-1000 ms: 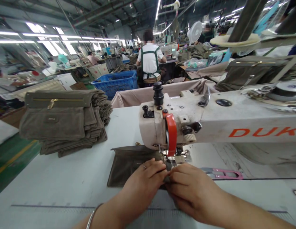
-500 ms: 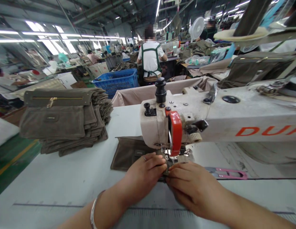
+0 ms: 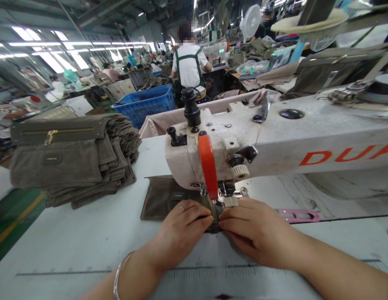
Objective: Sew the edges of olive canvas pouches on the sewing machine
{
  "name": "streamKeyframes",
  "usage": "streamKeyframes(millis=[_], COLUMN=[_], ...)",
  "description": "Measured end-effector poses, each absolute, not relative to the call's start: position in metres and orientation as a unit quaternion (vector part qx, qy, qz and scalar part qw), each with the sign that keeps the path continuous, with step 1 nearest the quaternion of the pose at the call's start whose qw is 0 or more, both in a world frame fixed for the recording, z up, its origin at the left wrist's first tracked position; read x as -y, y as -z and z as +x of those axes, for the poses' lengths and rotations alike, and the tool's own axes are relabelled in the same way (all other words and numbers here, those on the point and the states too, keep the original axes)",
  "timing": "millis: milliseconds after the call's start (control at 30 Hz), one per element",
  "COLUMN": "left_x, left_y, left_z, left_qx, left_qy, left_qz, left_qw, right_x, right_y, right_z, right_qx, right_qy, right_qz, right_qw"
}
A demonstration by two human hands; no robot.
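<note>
A dark olive fabric piece (image 3: pixel 158 202) with a small label lies flat on the table, its right end under the head of a white sewing machine (image 3: pixel 262 141). My left hand (image 3: pixel 187 225) is closed on the near edge of the fabric, left of the presser foot. Just right of it, my right hand (image 3: pixel 253 229) pinches the same piece, fingertips close to the foot. A zip strip shows between the two hands. The machine's orange guard (image 3: pixel 208 166) hides part of the needle area.
A stack of olive fabric pieces (image 3: pixel 56 166) with zips stands on the left. Pink-handled thread snips (image 3: pixel 301 215) lie behind my right forearm. A ruler strip (image 3: pixel 212 273) runs along the near table. Beyond are a blue crate (image 3: pixel 146 104) and a person (image 3: pixel 189 62) seen from behind.
The view has shifted slightly, so the machine sits further left and higher. My hands stay at the fabric; more of the zip strip shows between them, and the right hand covers part of the snips.
</note>
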State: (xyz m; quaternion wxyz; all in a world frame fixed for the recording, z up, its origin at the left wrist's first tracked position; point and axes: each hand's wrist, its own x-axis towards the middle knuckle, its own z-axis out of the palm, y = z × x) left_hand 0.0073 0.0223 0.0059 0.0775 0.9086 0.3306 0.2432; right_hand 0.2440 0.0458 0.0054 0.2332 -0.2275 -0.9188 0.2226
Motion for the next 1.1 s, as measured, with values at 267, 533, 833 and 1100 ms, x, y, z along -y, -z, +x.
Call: streamKeyframes(millis=[267, 533, 833, 1100], left_x=[-0.022, -0.044, -0.066, -0.076], left_y=[-0.003, -0.005, -0.004, 0.003], left_z=[0.005, 0.004, 0.003, 0.002], left_qx=[-0.331, -0.355, -0.384, -0.446], left_qy=[-0.233, -0.233, -0.225, -0.21], left_qz=[0.909, 0.903, 0.893, 0.868], left_qw=[0.101, 0.065, 0.066, 0.051], right_x=[-0.042, -0.044, -0.046, -0.045], right_y=[-0.004, 0.005, 0.008, 0.008], right_z=[0.238, 0.233, 0.228, 0.229], right_qx=[0.921, 0.909, 0.908, 0.906], right_qy=[-0.216, -0.176, -0.118, -0.133], right_qz=[-0.248, -0.302, -0.339, -0.342], right_qw=[0.211, 0.227, 0.215, 0.211])
